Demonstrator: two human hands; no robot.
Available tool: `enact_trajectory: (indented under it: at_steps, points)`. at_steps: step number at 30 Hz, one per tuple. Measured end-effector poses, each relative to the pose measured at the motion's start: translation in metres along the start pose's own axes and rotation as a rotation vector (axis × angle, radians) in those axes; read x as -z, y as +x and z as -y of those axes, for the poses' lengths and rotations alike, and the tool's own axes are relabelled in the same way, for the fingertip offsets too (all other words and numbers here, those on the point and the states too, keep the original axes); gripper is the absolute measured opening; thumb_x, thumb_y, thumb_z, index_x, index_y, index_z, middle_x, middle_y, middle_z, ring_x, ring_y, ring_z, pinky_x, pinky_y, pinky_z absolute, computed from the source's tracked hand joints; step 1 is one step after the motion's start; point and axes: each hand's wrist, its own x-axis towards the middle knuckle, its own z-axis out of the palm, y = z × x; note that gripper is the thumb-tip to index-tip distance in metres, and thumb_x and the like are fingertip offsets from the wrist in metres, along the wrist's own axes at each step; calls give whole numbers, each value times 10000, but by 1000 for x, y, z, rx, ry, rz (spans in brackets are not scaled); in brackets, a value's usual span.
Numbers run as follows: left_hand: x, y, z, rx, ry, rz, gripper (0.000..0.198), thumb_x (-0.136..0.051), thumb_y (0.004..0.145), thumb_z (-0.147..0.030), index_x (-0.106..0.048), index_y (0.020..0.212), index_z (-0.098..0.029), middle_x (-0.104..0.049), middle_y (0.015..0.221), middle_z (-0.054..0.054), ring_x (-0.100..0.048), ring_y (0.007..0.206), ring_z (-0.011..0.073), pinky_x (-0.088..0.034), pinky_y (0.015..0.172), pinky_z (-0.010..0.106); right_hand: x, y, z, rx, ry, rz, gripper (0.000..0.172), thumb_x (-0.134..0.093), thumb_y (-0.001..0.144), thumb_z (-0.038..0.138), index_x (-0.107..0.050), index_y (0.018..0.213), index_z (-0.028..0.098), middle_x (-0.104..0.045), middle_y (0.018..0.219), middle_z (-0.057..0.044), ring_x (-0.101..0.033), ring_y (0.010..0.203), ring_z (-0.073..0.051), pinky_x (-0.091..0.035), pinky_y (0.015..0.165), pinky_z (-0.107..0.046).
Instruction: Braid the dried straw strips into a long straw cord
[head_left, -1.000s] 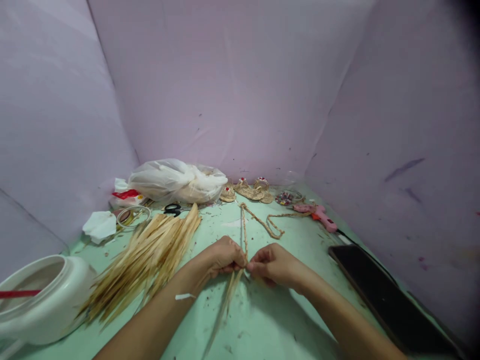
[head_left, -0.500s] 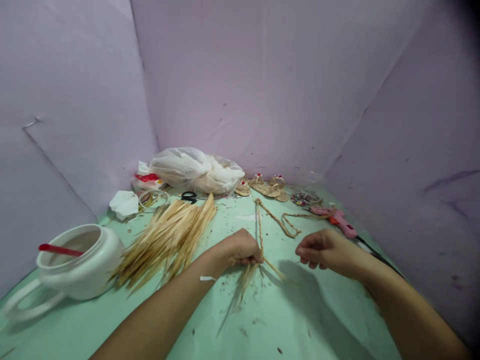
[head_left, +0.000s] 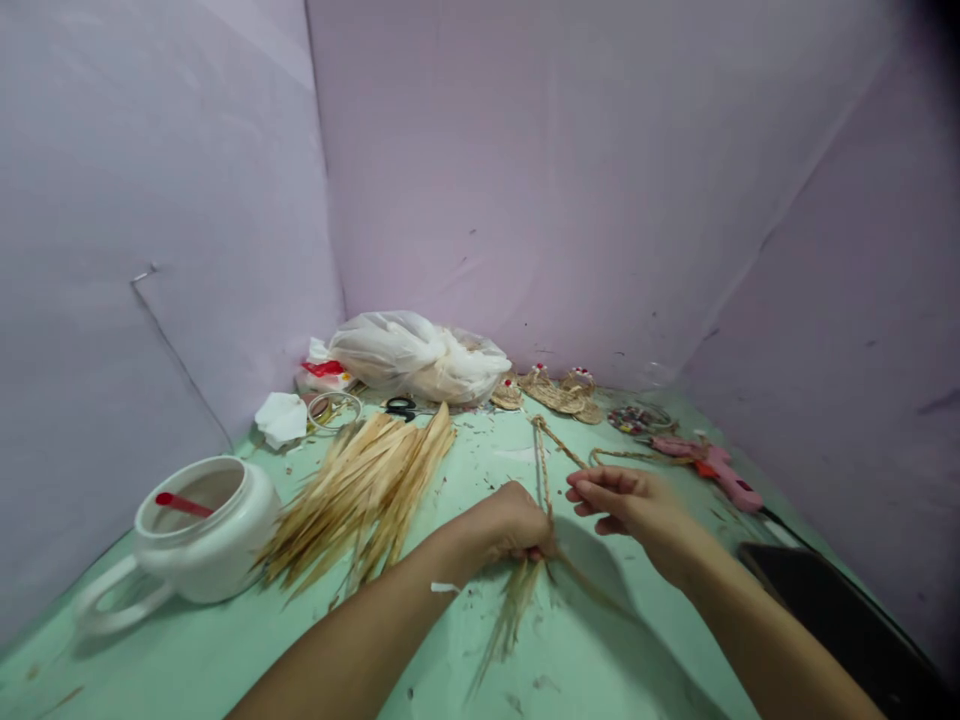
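Braided cord (head_left: 544,472) lies right of leaf bundle (head_left: 364,480). Left hand (head_left: 523,525): fingers clenched on cord's near end. Right hand (head_left: 621,500), farther right: fingers loosely curled, apparently empty. Risk: slackened left grip could unravel plait.

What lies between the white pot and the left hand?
In the head view, the pale bundle of dried plant strips lies between the white pot and the left hand.

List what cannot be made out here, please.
Head view:
Cord: part hidden inside the left hand; a bend hidden behind the right hand.
Loose strand: tip blurred.
Red stick: lower end hidden by the white pot.
White bag: contents veiled by cloudy plastic.
Dark slab: near end cut off by bottom edge.
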Motion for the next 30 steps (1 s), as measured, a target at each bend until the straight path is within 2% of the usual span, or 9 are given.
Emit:
enact_trajectory:
  at_steps: [4, 8, 12, 14, 17, 20, 24, 27, 30]
  points:
    - [-1, 3, 2, -15, 48, 5, 111, -517, 461, -56, -462, 412, -139, -382, 334, -44, -310, 312, 64, -219, 319, 196, -33, 27, 29, 37, -85, 80, 106, -640, 648, 217, -607, 696, 128, -646, 690, -78, -583, 563, -119, -433, 448, -190]
    - [-1, 9, 3, 23, 109, 20, 159, -541, 471, -66, -428, 390, -143, -384, 353, -41, -322, 321, 67, -225, 323, 199, -76, 70, 51, 20, -278, 123, 66, -621, 647, 162, -581, 622, 116, -627, 634, -79, -566, 506, -125, -428, 405, -203]
    - [-1, 14, 5, 8, 166, 37, 147, -551, 470, -61, -444, 400, -133, -396, 371, -31, -342, 334, 79, -255, 344, 216, -113, 106, 51, -123, -342, 189, 175, -589, 667, 164, -536, 509, 113, -572, 487, -62, -501, 389, -103, -398, 352, -202]
    - [0, 14, 6, -8, 193, 44, 143, -538, 469, -61, -436, 402, -135, -390, 368, -33, -346, 337, 82, -265, 351, 220, -124, 115, 46, -151, -347, 195, 167, -595, 655, 161, -532, 506, 119, -559, 450, -53, -491, 368, -108, -385, 332, -202]
    - [2, 13, 5, -3, 240, 96, 142, -516, 471, -71, -418, 399, -145, -368, 350, -37, -355, 338, 92, -288, 358, 226, -129, 120, 41, -143, -359, 157, 119, -600, 625, 134, -534, 527, 123, -561, 445, -49, -495, 373, -110, -379, 329, -195]
    - [5, 12, 2, 19, 274, 129, 145, -524, 475, -79, -421, 395, -142, -364, 339, -35, -368, 342, 94, -312, 374, 228, -121, 115, 45, -71, -345, 88, 93, -582, 632, 151, -542, 553, 120, -584, 508, -50, -513, 421, -92, -396, 364, -172]
    - [6, 13, -1, 99, 341, 178, 135, -533, 486, -92, -443, 397, -140, -366, 328, -35, -362, 349, 84, -320, 396, 222, -108, 103, 65, 233, -244, 6, 74, -589, 615, 206, -564, 610, 136, -599, 566, -29, -552, 509, -98, -424, 429, -167]
    - [6, 15, 1, 132, 323, 150, 114, -550, 494, -126, -469, 415, -137, -379, 330, -34, -364, 352, 77, -325, 405, 212, -108, 94, 84, 424, -231, -17, 74, -591, 592, 206, -552, 599, 144, -582, 530, -12, -544, 494, -104, -425, 437, -178]
    - [4, 21, 7, 90, 265, 103, 109, -558, 492, -143, -477, 419, -138, -387, 317, -33, -361, 338, 79, -318, 393, 211, -108, 85, 105, 381, -85, -15, 87, -566, 585, 144, -480, 574, 154, -574, 511, -8, -547, 478, -107, -458, 463, -200]
